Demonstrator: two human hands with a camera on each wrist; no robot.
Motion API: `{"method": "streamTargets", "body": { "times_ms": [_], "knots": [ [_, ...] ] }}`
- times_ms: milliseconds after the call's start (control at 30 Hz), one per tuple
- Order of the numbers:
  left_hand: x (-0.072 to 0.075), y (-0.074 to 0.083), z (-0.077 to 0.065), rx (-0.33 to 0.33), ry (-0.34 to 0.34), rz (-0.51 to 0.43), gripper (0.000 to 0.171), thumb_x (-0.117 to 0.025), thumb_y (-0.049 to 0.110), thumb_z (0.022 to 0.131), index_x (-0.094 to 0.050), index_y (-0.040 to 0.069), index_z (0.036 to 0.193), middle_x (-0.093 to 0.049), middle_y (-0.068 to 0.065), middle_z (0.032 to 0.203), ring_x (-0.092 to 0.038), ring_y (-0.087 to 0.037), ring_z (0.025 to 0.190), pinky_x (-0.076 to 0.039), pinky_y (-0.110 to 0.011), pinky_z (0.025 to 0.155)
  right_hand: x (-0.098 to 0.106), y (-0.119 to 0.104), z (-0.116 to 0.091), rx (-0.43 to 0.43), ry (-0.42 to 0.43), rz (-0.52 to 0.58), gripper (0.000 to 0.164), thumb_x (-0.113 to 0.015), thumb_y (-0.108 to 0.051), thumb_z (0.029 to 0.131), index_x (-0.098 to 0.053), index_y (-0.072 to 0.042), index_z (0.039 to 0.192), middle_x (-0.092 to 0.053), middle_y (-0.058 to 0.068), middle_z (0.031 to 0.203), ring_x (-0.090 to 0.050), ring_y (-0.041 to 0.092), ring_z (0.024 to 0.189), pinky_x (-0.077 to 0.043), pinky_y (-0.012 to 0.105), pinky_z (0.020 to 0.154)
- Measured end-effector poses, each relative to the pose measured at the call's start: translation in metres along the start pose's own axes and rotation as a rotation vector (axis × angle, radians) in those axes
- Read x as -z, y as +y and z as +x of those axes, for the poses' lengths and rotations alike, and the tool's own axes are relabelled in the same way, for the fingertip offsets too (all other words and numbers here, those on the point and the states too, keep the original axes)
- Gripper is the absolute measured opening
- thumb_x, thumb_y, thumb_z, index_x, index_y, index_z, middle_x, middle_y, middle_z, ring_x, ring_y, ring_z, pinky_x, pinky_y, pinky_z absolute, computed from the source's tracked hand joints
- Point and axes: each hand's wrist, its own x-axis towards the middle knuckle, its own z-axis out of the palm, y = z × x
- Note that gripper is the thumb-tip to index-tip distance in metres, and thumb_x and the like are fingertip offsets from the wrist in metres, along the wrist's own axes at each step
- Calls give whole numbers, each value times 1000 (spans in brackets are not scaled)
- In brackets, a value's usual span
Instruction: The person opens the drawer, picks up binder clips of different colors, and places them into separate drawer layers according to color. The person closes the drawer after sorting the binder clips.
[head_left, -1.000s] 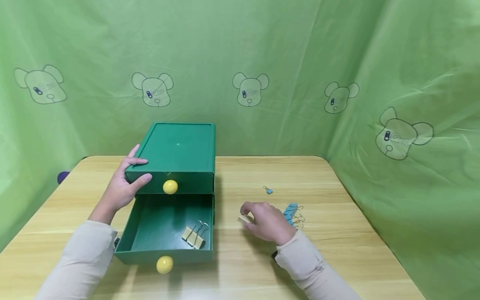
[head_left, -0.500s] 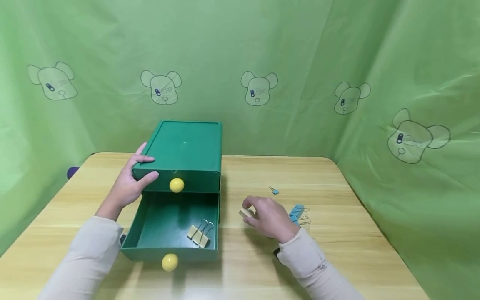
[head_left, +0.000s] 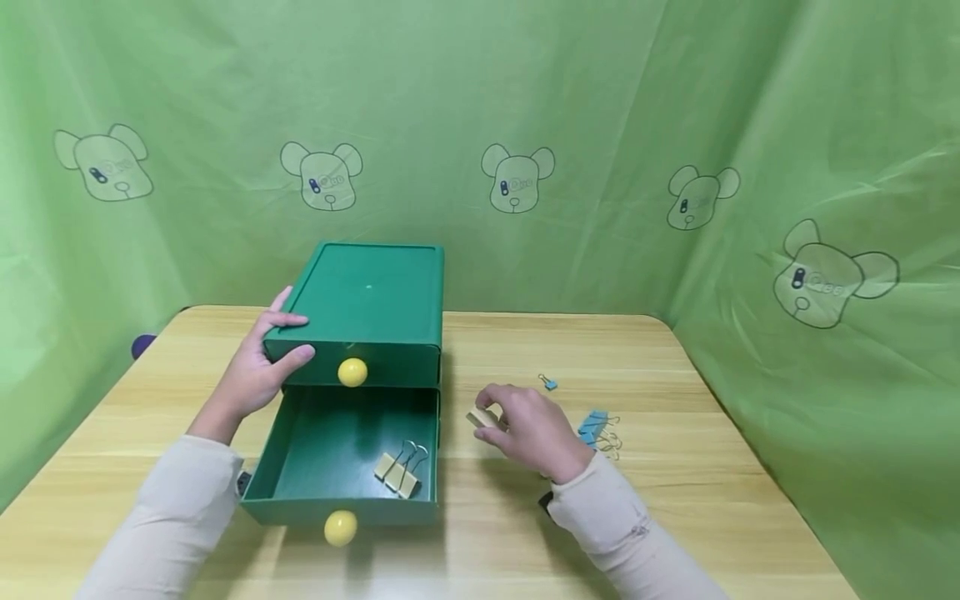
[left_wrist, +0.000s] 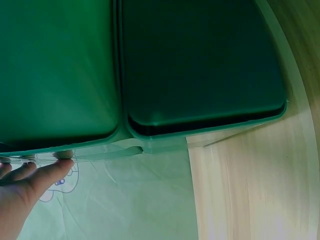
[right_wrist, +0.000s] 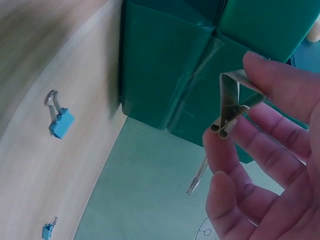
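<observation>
In the head view, a green two-drawer box (head_left: 367,292) stands left of centre with its lower drawer (head_left: 322,442) pulled out. My left hand (head_left: 247,375) rests at the box's upper left front corner, thumb across the front and a straight finger on top. Right of the box, my right hand (head_left: 536,429) pinches a pale yellow binder clip (head_left: 484,417) above the table. The right wrist view shows this clip (right_wrist: 230,97) between thumb and fingers, a wire handle (right_wrist: 197,176) sticking out below. Yellow binder clips (head_left: 397,477) lie in the drawer's front right corner.
Blue binder clips (head_left: 593,427) are bunched on the wooden table (head_left: 675,500) beyond my right wrist, and one small blue clip (head_left: 550,383) lies farther back. Yellow round knobs (head_left: 352,372) stick out from both drawer fronts. A green curtain (head_left: 420,108) hangs behind.
My right hand, holding the yellow binder clip, has come slightly closer to the box and a little higher. My left hand stays on the corner. The head view has shifted slightly.
</observation>
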Motion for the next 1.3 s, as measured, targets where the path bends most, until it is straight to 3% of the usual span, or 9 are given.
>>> {"method": "streamTargets", "body": {
  "times_ms": [467,767,1300],
  "knots": [
    [5,1,-4,0,10,4,34,-58,9,88,-42,4,117,-8,0,152,-7,-36,135,-13,-66,97,5,-14,4,17,-5,6,29,-75,-26,75,-61,-13,98,-64,-3,82,-57,7,62,-43,18,52],
    [3,-1,-4,-2,10,-3,34,-59,7,87,-42,3,117,-8,-4,152,-7,-38,134,-11,-67,96,5,-17,1,-2,-12,3,30,-74,-27,75,-62,-14,99,-64,-4,83,-54,2,62,-44,17,52],
    [-1,6,-1,-39,-4,24,32,-58,3,87,-42,2,115,-8,-10,151,-7,-40,133,-8,-68,96,21,-28,-5,64,61,-29,29,-73,-31,76,-62,-15,98,-64,-5,86,-56,3,64,-44,16,54]
  ]
}}
